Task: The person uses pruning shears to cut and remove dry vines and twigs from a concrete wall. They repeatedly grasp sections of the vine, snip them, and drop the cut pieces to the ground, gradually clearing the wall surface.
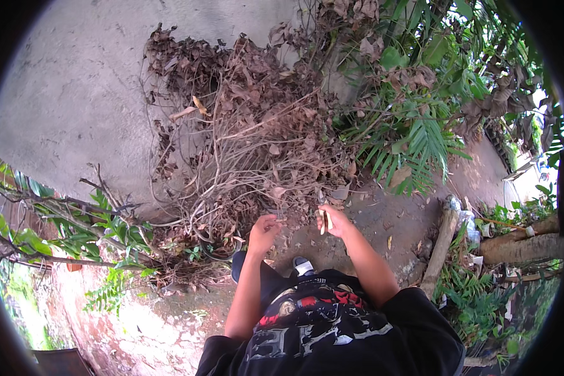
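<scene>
A heap of dried vines with withered brown leaves (263, 127) lies against a wall in front of me. My right hand (338, 222) grips pruning shears with pale yellow handles (329, 221). Their short metal blades (321, 196) point away from me, towards the lower right edge of the heap. My left hand (263, 234) is raised beside the bare stems, its fingers bent. Thin stems pass close to its fingertips; whether it pinches one is too small to tell.
A grey concrete wall (75, 103) rises behind the heap. Green palm fronds (423, 145) hang at the right. A log (442, 246) lies on the ground to my right, near a plastic bottle (469, 228). Bare branches (84, 225) and leafy plants stand at the left.
</scene>
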The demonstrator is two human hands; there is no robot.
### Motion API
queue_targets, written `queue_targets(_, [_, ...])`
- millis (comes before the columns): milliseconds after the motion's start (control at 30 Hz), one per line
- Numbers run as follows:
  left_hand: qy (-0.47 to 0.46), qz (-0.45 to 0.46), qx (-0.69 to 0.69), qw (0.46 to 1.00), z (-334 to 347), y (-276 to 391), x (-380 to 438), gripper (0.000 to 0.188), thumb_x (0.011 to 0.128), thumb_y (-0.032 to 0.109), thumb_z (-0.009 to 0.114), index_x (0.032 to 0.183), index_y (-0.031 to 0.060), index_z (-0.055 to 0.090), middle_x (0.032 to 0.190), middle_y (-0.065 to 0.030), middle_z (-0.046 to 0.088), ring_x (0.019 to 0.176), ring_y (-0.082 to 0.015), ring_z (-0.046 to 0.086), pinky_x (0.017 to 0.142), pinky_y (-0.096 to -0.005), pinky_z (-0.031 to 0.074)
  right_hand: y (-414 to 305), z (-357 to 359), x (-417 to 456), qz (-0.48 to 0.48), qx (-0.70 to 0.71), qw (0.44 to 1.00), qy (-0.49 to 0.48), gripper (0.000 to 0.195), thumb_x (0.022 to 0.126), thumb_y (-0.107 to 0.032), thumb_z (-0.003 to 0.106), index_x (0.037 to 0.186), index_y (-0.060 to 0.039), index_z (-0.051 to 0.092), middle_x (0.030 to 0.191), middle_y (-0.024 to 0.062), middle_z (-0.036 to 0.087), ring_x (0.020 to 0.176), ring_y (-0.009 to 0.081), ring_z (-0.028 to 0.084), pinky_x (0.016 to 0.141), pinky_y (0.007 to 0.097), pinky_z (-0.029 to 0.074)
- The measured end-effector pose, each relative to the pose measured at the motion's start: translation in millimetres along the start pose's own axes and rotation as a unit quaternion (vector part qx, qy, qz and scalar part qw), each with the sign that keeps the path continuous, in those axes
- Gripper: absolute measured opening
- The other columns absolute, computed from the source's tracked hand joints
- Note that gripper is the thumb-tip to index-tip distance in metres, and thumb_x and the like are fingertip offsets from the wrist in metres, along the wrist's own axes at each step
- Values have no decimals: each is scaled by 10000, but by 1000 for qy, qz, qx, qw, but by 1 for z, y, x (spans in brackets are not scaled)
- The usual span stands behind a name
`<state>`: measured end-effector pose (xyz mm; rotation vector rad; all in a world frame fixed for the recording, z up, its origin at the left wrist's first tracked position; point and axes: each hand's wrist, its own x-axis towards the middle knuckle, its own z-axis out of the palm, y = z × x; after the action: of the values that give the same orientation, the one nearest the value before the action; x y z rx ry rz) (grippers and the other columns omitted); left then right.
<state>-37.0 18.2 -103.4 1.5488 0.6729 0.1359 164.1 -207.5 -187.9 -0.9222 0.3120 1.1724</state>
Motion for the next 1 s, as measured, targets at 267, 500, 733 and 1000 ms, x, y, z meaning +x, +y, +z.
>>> queue_targets(267, [-7,13,-11,1000,-1,-9,7,438,952,95,745,1351,-27,613,1032,-79,775,894,-142,711,790,-286,536,4,26,-14,43,39,998,-6,352,949,-367,728,1010,-27,664,904,146,720,823,301,729,903,540,635])
queue_targets(500, [-2,16,-20,1000,-2,-10,5,446,950,107,756,1356,-16,616,1036,-80,777,892,-142,710,778,-291,532,-17,37,2,43,9,999,12,427,914,-403,761,1024,-8,642,915,173,709,833,323,728,897,542,634])
queue_targets(733, [6,8,-8,1000,-5,-8,-2,452,953,127,757,1365,-1,625,1028,-63,768,873,-120,679,749,-287,513,-31,43,9,32,-2,999,29,328,931,-385,739,955,-64,677,860,124,719,773,288,723,852,529,642])
queue_targets(1000, [9,15,7,1000,-8,-17,-1,469,949,167,772,1368,13,631,1024,-50,766,857,-109,660,743,-281,508,-39,44,6,16,-36,999,-9,285,959,-362,738,977,-101,624,799,92,666,681,229,674,718,468,624])
